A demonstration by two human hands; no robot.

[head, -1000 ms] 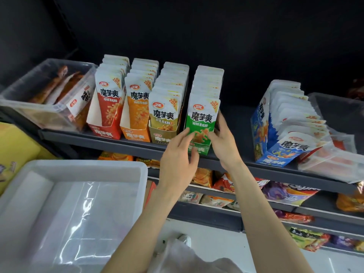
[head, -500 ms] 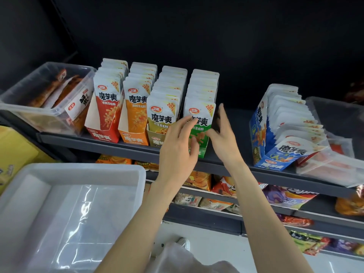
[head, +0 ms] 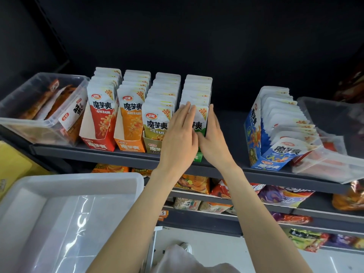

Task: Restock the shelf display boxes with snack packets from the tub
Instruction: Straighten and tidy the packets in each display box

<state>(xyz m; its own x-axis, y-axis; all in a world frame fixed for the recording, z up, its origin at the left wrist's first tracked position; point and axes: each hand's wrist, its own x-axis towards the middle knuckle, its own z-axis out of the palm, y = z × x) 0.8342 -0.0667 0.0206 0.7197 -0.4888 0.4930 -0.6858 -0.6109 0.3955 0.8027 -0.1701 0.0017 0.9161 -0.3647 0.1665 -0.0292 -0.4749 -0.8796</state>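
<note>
Snack packets (head: 197, 99) standing upright in a row inside the green display box (head: 198, 157), fourth from the left on the upper shelf (head: 122, 157), front packet's face partly covered by both hands. Left hand (head: 180, 138) laid flat against the front packet, fingers straight and together, tips reaching near its top edge; grip not closed on anything. Right hand (head: 213, 138) placed along the right side of the same row, fingers straight, thumb meeting the left hand at the packet's lower front; grip likewise not closed, only pressing. Beside the green box to the left, touching in a line: olive display box (head: 152, 148), orange display box (head: 128, 147), red display box (head: 98, 145), each filled with upright packets. Further right, well apart, blue display box (head: 269, 164) with its packets leaning forward. Clear plastic bin (head: 29, 123) with brown vacuum-packed snacks at the shelf's left end; another clear bin (head: 332, 168) at the right end. White tub (head: 82, 182) low at left, holding only a clear plastic liner. Chip bags (head: 194, 184) on the lower shelves below.
</note>
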